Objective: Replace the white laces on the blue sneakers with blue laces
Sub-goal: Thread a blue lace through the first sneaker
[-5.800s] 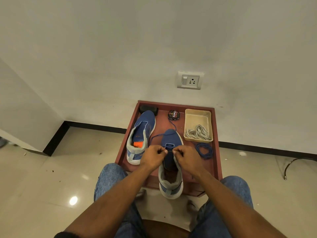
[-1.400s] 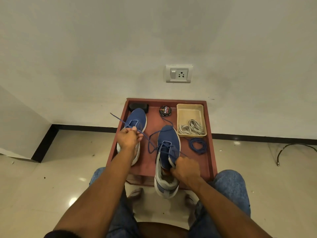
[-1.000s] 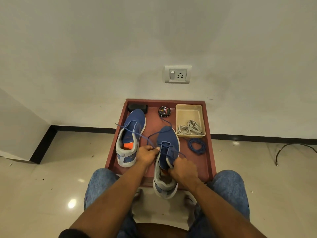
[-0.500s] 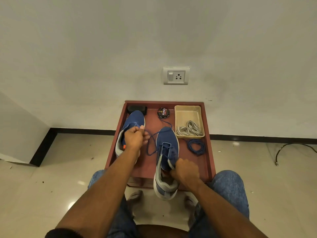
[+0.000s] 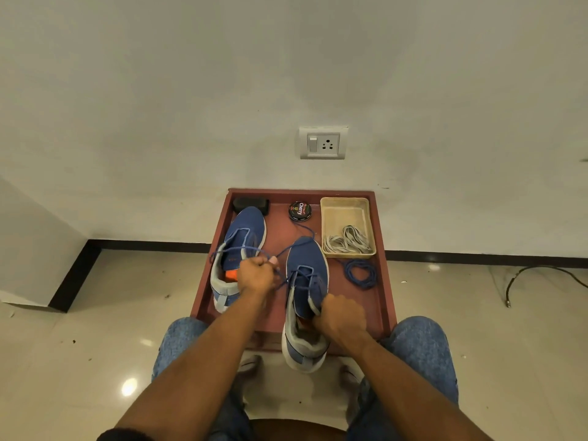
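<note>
Blue lace [image 5: 254, 249] is partway through the near sneaker [image 5: 306, 281], which sits toe-away on the red worktop [image 5: 385, 281] with its heel overhanging the front edge. You are mid-lacing: a few lower eyelets look threaded, the upper ones do not.

Your left hand [image 5: 256, 274] is raised just left of the shoe, fingers curled tight around the lace, which runs from your fist to the eyelets and loops out over the second sneaker [image 5: 241, 237]. Your right hand [image 5: 340, 316] grips the near sneaker at its collar and tongue, fingers curled, holding it steady. Both forearms reach straight forward from your knees.

Next, I judge you need to draw the slack through, find the free tip and feed it into the next eyelet across; keep the shoe pinned so the pull does not drag it off the edge.

White laces [image 5: 348, 241] lie in the beige tray [image 5: 327, 205]; a spare blue lace [image 5: 361, 275] is coiled beside it.
</note>
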